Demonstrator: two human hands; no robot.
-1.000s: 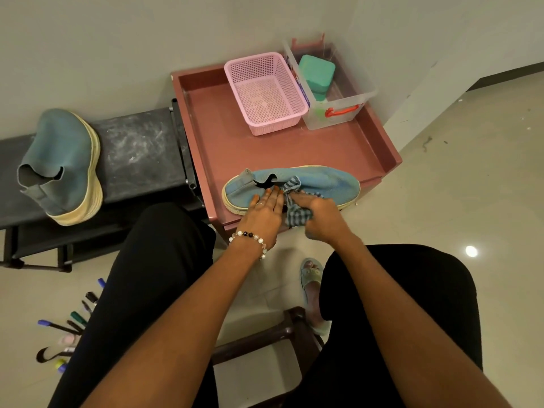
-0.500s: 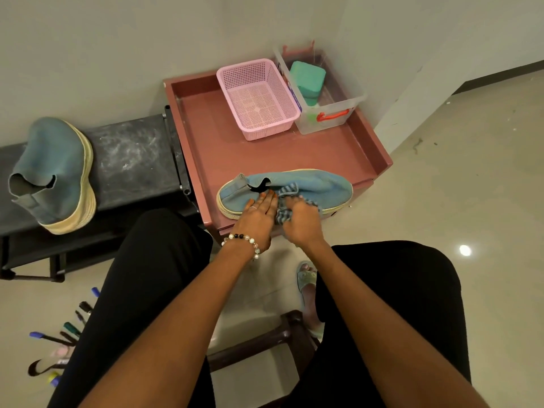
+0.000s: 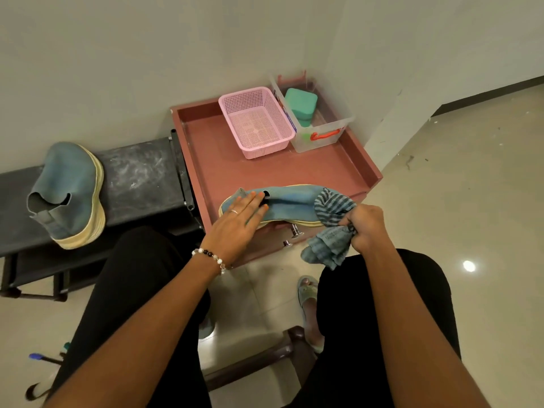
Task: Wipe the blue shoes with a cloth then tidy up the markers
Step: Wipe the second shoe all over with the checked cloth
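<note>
Left hand (image 3: 239,219): flat, fingers straight, pressing the blue shoe (image 3: 290,201) on the tabletop (image 3: 223,160).
Right hand (image 3: 366,228): clenched around the striped cloth (image 3: 329,231).

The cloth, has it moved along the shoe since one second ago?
Yes. The cloth, gripped by the right hand, went from the middle of the shoe to its toe end, partly hanging off the red table.
</note>
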